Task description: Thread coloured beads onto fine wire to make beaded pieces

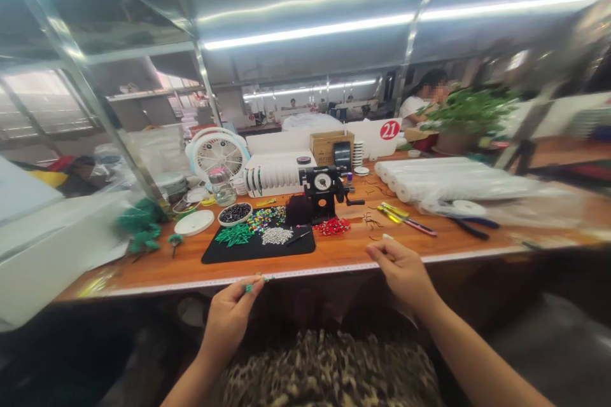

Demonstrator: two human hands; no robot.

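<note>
A: Two hands sit just short of the near edge of the tabletop (344, 251). Where's the small green piece (249, 288)?

B: In the left hand (231, 324). Its fingers (245, 294) pinch the piece between thumb and forefinger. It's tiny, but its long axis seems to run roughly sideways, rising slightly to the right. The left hand is clearly the nearer one.

A: And the right hand (401, 276)?

B: Well to the right of the piece. Its fingers (382, 249) are pressed together, with a pale speck (386, 236) at the tips. I can't tell whether they're holding anything.

A: What's ahead of the left fingers?

B: One black mat (305, 248) carrying three heaps: green strips (233, 234), mixed beads (261, 221) and silver beads (277, 236). Just beyond the mat's far-left corner is one bowl of dark beads (235, 213).

A: And ahead of the right fingers?

B: One heap of red beads (333, 226) and one black dial-faced machine (323, 187), a little to the left. Loose dark wires (371, 221) lie nearly straight ahead. To the right are at least two yellow-handled tools (405, 219) and one pair of pliers (470, 229).
</note>
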